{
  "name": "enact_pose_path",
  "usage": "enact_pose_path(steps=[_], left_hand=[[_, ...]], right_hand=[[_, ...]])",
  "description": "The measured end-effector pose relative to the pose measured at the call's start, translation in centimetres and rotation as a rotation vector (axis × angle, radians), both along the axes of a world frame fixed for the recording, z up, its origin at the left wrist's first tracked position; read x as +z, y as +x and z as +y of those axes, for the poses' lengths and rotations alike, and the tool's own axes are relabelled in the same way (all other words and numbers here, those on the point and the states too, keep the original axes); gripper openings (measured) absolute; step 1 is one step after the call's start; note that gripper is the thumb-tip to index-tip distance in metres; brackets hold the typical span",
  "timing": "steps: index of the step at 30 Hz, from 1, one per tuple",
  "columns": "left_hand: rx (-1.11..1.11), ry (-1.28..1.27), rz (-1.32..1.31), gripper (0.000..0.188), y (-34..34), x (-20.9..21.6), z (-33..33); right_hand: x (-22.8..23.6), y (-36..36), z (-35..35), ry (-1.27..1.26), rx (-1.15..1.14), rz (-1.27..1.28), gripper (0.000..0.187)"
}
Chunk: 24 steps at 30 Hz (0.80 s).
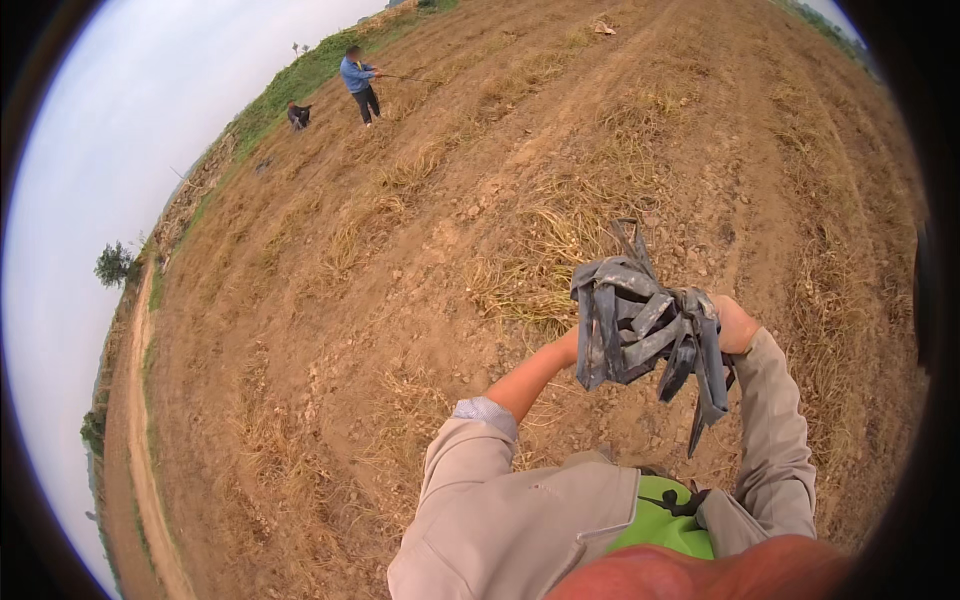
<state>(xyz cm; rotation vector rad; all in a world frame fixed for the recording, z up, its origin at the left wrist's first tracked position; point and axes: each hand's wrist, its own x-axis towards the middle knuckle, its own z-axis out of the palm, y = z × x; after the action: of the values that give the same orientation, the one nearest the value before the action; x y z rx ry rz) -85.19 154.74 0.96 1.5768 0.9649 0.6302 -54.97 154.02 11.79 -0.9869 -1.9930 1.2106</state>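
A folded bundle of flat, dusty black drip irrigation tape [640,325] is held up in front of my body, above the soil. Its loops spread to the left, and loose ends hang down and stick up at the top. At its gathered, tied-looking right end, my right hand [736,325] is closed on the tape. My left hand [568,346] reaches in at the bundle's left side; only its wrist end shows, and the tape hides the fingers.
Dry brown soil with rows of withered plants [540,255] stretches all round. At the far left a person in a blue top [358,78] stands holding a long thin stick, with a crouching person [298,115] nearby. A dirt track [140,400] runs along the left.
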Motion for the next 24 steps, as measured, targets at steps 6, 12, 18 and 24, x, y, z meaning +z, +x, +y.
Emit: enact_pose_path(steps=[6,12,18,24], left_hand=[[-0.287,0.859,0.909,0.026,-1.3,6.9,7.6],[-0.187,0.833,0.805,0.036,-1.1,9.6,5.8],[-0.02,0.628,0.462,0.027,0.1,6.8,1.0],[0.037,0.426,0.077,0.03,2.0,2.5,-2.8]], right_hand=[[2.0,-4.2,-0.1,0.552,0.372,-0.947,0.02],[-1.9,-5.8,0.7,0.332,-0.084,-1.563,0.018],[-3.6,-1.5,3.0,0.131,-0.732,-1.182,0.023],[-5.6,-2.1,3.6,0.017,-0.923,-0.578,0.038]])
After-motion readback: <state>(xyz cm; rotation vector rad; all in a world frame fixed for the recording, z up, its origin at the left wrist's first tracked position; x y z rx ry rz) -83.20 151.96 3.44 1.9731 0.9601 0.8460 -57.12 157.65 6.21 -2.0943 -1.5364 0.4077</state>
